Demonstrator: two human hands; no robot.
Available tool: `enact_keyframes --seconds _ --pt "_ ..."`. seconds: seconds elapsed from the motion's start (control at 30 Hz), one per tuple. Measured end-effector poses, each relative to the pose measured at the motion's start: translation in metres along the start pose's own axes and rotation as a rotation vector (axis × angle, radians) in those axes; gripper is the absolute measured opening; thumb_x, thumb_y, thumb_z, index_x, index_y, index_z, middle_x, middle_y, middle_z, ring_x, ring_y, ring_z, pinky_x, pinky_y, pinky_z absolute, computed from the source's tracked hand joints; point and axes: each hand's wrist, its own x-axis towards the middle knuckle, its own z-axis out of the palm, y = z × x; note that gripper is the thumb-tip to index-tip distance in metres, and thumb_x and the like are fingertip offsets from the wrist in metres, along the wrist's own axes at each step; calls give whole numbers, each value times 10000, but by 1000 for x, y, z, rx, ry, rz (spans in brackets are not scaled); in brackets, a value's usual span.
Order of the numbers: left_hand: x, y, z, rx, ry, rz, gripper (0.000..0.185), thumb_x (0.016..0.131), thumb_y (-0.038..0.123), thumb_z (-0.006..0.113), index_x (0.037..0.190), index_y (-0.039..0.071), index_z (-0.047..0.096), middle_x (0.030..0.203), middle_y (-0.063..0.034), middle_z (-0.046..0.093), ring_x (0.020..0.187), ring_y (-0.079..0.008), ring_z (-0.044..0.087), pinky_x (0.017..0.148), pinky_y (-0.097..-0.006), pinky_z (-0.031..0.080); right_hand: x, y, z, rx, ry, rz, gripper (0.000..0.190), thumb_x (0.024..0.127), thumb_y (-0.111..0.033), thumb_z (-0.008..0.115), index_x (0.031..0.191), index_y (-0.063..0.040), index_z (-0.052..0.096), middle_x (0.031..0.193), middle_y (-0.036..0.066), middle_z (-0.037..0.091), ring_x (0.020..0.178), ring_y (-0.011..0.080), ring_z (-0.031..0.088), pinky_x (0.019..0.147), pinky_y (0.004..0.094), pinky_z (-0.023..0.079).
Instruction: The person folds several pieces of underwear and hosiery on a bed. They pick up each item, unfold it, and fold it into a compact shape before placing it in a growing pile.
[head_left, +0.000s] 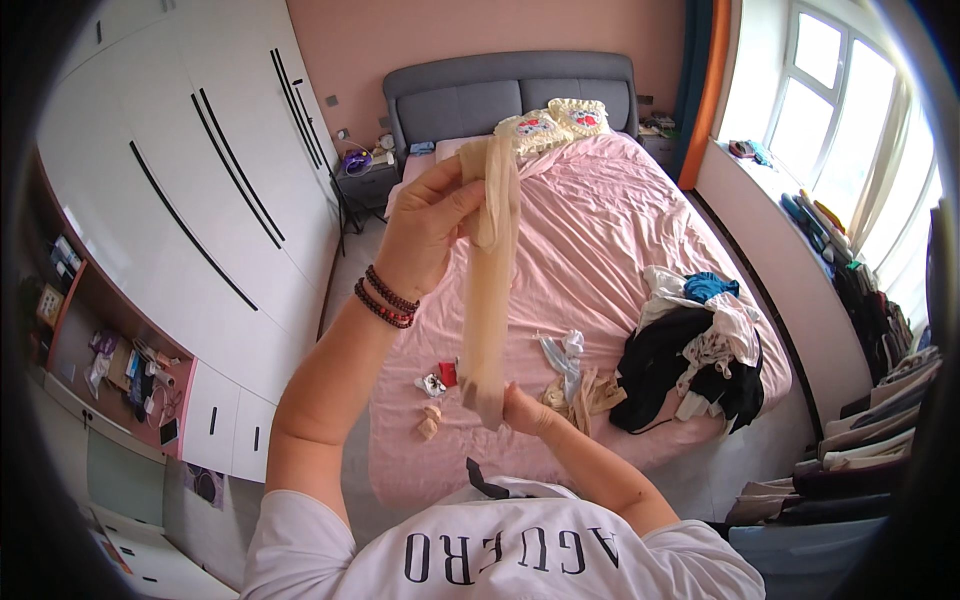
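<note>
My left hand (435, 221), with dark beaded bracelets on the wrist, pinches the top of a sheer beige stocking (491, 307) and holds it up over the bed. The fabric hangs in a long narrow strip from there. My right hand (525, 411) is at its lower end, and its fingers show faintly through the thin fabric. Below, on the pink bedsheet (442, 465), lie a small beige bundle (430, 422), a red item (448, 373) and a crumpled silvery item (431, 385). Right of my right hand are a crumpled beige hosiery heap (592, 397) and a pale grey sock-like piece (562, 360).
A mixed clothes pile (682, 360) covers the bed's right front corner. Two frilled pillows (536, 129) lie by the grey headboard (480, 97). White wardrobes (187, 165) line the left; stacked clothes (862, 457) stand at right. A thin dark stand (341, 202) is by the nightstand (367, 184).
</note>
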Motion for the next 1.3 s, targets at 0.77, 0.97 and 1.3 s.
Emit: enact_keyframes --seconds 0.77,0.97,1.3 --pt "-58 -91 -152 1727 -516 100 274 847 178 522 1104 163 615 942 -83 654 811 -258 639 689 -327 521 -100 -119 56 361 190 30 497 804 -96 634 1257 17 463 1149 142 582 1030 226 584 872 372 485" --pt "-148 -135 -90 1420 -994 163 254 805 123 522 1044 176 594 716 -69 578 675 -239 614 552 -336 497 -49 -193 26 730 233 -362 483 931 -361 432 1225 20 478 1120 182 585 979 304 611 841 447 517" --pt "-142 -88 -52 891 -591 101 232 813 -6 567 1036 51 598 895 -71 648 762 -164 642 687 -262 515 -19 -73 -16 732 479 0 841 836 -706 321 1313 -17 402 1276 147 496 1152 276 513 967 435 431"
